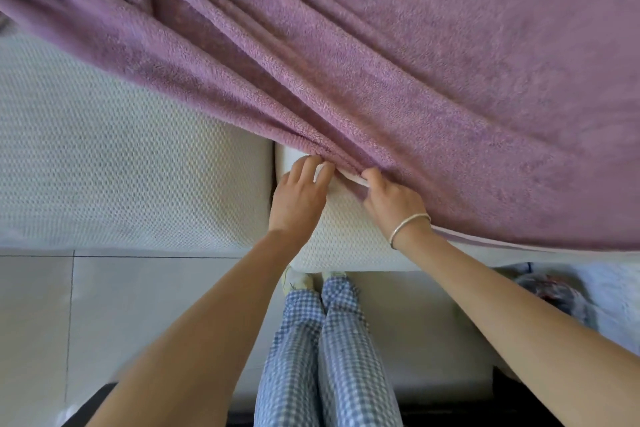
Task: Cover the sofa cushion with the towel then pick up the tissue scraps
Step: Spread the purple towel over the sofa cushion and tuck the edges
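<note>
While both my hands work the near-left corner of the towel (433, 80), the cover is only partly made. The left hand (300, 191) has its fingers curled onto the corner and seems to pinch the pale hem (349, 179); the fingertips are partly sunk in the pile. The right hand (391, 198) is just beside it, fingers bent over the same hem and gripping it, with a bangle (410, 227) on that wrist. The towel lies over the sofa cushion (336, 236) on the right, bunched in diagonal folds running from far left down to my hands. That cushion's near-left corner is bare, and the left-hand cushion (121, 166) is uncovered. I can identify no tissue scraps; a blurred heap (554, 291) at near right is unreadable. Risks, as I judge them:

- With both hands so close together, any pull loads one line, so the folds may tighten rather than flatten.
- A hard tug could drag the far edge down.
- The plush hem could slip from a light pinch.
- Scraps lying on the cushion could get buried under the towel.
</note>
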Motion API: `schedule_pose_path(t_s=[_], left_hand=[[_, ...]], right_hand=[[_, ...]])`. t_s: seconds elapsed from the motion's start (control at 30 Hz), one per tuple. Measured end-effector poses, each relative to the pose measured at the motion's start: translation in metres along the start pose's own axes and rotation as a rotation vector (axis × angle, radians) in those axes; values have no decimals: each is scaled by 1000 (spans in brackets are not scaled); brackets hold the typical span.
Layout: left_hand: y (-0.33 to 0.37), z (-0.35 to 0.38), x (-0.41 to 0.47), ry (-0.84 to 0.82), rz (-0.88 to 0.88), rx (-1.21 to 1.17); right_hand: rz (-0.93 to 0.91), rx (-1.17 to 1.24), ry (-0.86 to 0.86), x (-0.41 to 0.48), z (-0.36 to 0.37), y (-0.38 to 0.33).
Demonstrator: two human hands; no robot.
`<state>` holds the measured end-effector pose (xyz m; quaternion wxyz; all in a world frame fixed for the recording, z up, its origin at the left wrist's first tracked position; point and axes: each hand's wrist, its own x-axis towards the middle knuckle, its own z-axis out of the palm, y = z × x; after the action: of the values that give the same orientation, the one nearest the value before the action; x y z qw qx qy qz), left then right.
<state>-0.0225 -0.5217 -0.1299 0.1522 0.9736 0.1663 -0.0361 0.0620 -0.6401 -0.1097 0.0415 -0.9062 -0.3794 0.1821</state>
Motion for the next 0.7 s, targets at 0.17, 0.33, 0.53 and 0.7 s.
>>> schedule_pose_path(t_s=[0.17, 0.33, 0.53, 0.7], left_hand=[[0, -5, 10, 52, -23, -134], [-4, -6, 18, 91, -78, -104], [-4, -15, 33, 172, -90, -54], [-12, -30, 18, 113, 11, -49]], right_hand=[[53, 75, -140, 9, 7, 9], [-6, 239, -91, 10, -5, 15], [-112, 336, 79, -1, -17, 18], [-190, 328, 66, -12, -16, 23]])
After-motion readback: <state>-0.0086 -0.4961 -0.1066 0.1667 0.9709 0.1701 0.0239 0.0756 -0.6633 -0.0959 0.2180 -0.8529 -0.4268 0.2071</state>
